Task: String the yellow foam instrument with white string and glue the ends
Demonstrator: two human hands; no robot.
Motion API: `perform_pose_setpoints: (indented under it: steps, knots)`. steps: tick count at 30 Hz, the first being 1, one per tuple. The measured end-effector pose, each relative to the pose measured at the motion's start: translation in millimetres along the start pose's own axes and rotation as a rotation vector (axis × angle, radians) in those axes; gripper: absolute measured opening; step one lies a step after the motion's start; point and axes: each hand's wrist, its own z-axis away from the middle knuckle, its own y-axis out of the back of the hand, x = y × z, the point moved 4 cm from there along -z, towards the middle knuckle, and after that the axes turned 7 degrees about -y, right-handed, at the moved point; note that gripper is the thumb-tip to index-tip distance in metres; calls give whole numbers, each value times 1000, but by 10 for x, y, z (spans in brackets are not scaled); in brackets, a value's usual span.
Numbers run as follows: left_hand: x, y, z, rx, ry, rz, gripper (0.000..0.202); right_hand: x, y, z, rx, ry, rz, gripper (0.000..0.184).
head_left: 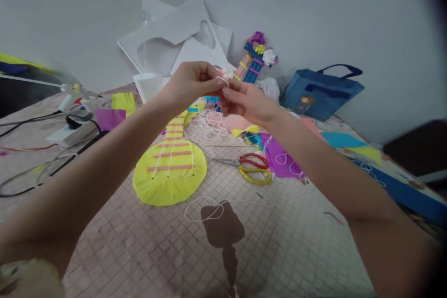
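My left hand (197,81) and my right hand (246,100) meet above the back of the table, fingertips pinched together. A loop of white string (221,79) shows between them. Below and to the left lies a yellow paper guitar shape (169,191) with pink strips across it and white strings running lengthwise. Scissors (253,176) with one red and one yellow handle rest to its right, blades pointing left. A loose length of white string (204,220) curls on the tabletop in front. Another tangle of white string (213,123) sits behind, under my hands.
White cut boards (167,25) lean on the wall. A colourful paper guitar with flowers (253,63) stands beside them. At right are a blue bag (319,95) and purple paper (281,158). Glue gun (71,95), power strip (71,134) and cables crowd the left.
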Motion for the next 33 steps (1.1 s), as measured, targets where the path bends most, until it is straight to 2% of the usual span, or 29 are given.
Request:
perform_pose_setpoints:
  steps: [2, 3, 4, 6, 8, 9, 10, 12, 14, 16, 18, 21, 22, 24, 26, 27, 28, 30, 33]
  knots:
    - [-97, 52, -24, 53, -23, -9, 12, 56, 383, -207, 71, -85, 52, 19]
    - [-166, 105, -8, 68, -24, -19, 16, 77, 641, -283, 159, -118, 93, 16]
    - [-242, 166, 23, 75, -19, -33, 21, 77, 936, -331, 298, -131, 145, 16]
    - [-396, 286, 121, 83, 14, -60, 27, -3, 1579, -301, 754, -81, 274, 11]
    - [-526, 369, 251, 75, 76, -75, 30, -86, 2061, -196, 994, -1, 325, 25]
    - [-578, 389, 323, 56, 113, -81, 32, -102, 2239, -126, 1068, 27, 346, 29]
    - [-620, 396, 395, 30, 147, -85, 33, -85, 2366, -64, 1084, 18, 377, 28]
    - [-686, 383, 540, -36, 196, -85, 34, 59, 2472, 23, 978, -110, 480, 25]
    - [-746, 368, 675, -80, 219, -73, 36, 292, 2398, 61, 749, -265, 633, 23]
    - [-811, 371, 797, -100, 231, -62, 36, 488, 2216, 81, 566, -305, 784, 17]
    - [-881, 398, 902, -104, 243, -68, 36, 579, 1997, 106, 512, -243, 880, 10]
    - [-972, 486, 1023, -73, 245, -90, 35, 626, 1606, 208, 482, -188, 914, 12]
    - [-1000, 524, 1055, -57, 252, -102, 35, 648, 1445, 264, 427, -185, 917, 13]
    - [-1050, 605, 1106, -28, 273, -136, 36, 737, 1075, 415, 219, -187, 913, 14]
    - [-1088, 687, 1143, -3, 308, -177, 35, 891, 688, 620, -83, -206, 904, 12]
    - [-1102, 727, 1157, 8, 327, -196, 34, 979, 540, 731, -180, -236, 905, 12]
    - [-1113, 764, 1169, 18, 348, -214, 33, 1063, 431, 832, -230, -264, 926, 13]
    - [-1131, 833, 1186, 43, 394, -245, 31, 1200, 323, 986, -217, -291, 967, 20]
    - [-1162, 910, 1207, 68, 436, -273, 31, 1342, 315, 1103, -171, -317, 909, 29]
